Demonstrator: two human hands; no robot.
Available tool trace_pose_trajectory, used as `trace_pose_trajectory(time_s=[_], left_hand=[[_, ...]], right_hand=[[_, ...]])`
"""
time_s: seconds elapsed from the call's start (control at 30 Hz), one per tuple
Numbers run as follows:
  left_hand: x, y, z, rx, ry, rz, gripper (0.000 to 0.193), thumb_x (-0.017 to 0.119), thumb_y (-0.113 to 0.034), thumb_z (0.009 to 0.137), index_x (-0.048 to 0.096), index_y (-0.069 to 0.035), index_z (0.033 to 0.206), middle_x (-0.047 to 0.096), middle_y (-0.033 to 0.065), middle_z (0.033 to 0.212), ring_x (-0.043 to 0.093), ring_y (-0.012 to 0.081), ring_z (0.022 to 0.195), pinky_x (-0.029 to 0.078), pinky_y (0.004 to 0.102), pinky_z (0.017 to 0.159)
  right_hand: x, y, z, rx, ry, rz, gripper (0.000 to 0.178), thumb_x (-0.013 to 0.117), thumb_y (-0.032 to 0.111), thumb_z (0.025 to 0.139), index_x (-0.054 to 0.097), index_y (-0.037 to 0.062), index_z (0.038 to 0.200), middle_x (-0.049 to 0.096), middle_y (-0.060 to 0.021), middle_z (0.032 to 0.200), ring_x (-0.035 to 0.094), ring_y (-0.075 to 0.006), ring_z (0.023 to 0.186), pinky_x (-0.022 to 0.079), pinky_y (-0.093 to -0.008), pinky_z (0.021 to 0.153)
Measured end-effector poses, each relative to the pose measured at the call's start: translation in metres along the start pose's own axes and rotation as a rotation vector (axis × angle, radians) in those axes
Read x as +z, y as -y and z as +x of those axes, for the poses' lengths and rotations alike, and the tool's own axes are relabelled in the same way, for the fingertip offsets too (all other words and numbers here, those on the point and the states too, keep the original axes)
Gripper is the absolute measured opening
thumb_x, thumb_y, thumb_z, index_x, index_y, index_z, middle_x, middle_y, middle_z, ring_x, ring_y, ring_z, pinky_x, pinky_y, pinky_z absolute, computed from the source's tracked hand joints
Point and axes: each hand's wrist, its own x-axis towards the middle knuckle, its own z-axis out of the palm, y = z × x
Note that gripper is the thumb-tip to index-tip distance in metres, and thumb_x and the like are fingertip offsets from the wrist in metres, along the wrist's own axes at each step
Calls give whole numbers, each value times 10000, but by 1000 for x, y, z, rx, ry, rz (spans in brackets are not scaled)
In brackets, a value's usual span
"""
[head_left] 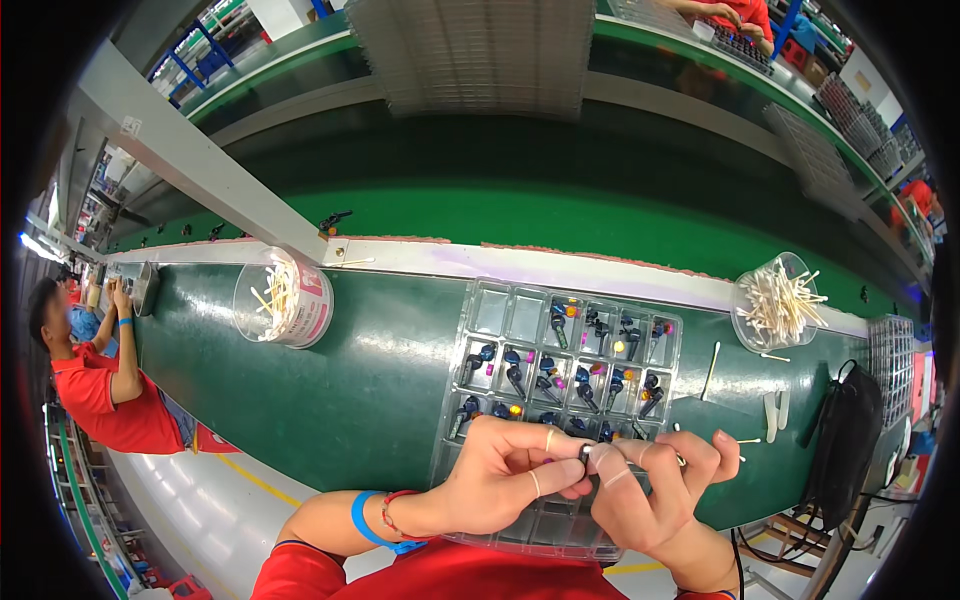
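My left hand and my right hand meet over the near part of a clear plastic tray. Their fingertips pinch a small dark piece with a pale end, probably an earbud; fingers cover most of it. Both hands are closed. White swab tips show around my right fingers, but whether that hand also holds a swab I cannot tell. The tray's compartments hold several dark blue earbuds with short stems, and small orange, yellow and pink bits. Rubber finger covers sit on some of my fingers.
Tubs of cotton swabs stand left and right. A loose swab and pale flat strips lie right of the tray, near a black bag. Beyond the white rail runs a green belt. A co-worker sits left.
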Motion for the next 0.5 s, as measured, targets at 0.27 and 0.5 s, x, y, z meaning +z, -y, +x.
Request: trace_pose_trajectory(time_s=[0.27,0.5], left_hand=[[1,9,-2,31,-43,9,228,615,98,1000,703,80,1209,753,175,1122,755,221,989,647,359,894],[-1,5,-2,19,-42,26,226,630,79,1001,699,71,1217,751,169,1114,754,215,973,645,353,888]], right_hand=[[3,-1,-3,31,36,108,125,726,279,887,720,154,899,570,47,780,522,-205,863,274,-551,1040],[10,-3,-1,65,4,268,112,714,109,786,699,139,893,576,37,793,529,-223,845,289,-533,1024]])
